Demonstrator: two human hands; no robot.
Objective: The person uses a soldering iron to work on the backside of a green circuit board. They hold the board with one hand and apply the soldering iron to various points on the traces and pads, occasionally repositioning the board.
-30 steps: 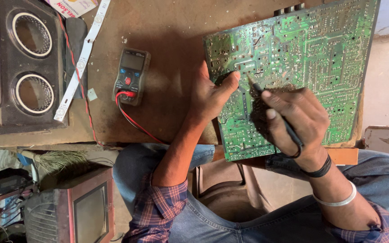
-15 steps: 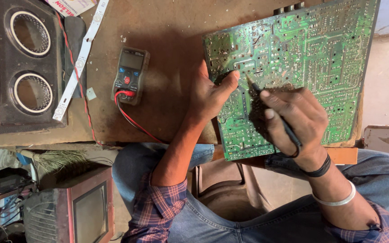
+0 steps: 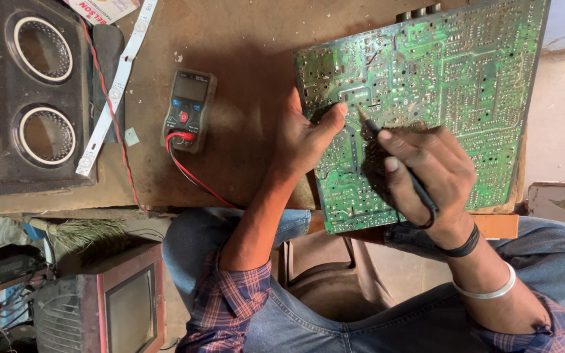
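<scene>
head view, single entry.

item 1: right hand (image 3: 426, 171), closed in a pen-like hold around a black probe (image 3: 397, 160). the tip of the probe points up and to the left of the grip and meets the solder side of the green circuit board (image 3: 452, 78). compared with the picture one second back, the tip sits in nearly the same spot; only a slight shift of the hand along the board shows (too small to say which joint it now touches).

item 2: left hand (image 3: 305, 134), curled shut on something dark at its fingertips, just left of the right-hand grip, pressed onto the board. it looks like a second probe, though the hand hides most of it. its place matches the earlier pictures.

item 3: circuit board, lying flat under both grips, its lower edge over the person's lap and past the table edge (image 3: 243, 202).

item 4: multimeter (image 3: 189, 110), well to the left of the left hand, red and black leads (image 3: 194, 180) running from it toward the wrist.

item 5: black speaker box (image 3: 34, 91) and white led strip (image 3: 114, 91), farther left still; small old television (image 3: 122, 307) below.

reading: both contacts held steady, so the probing of this spot appears to be ongoing.
</scene>
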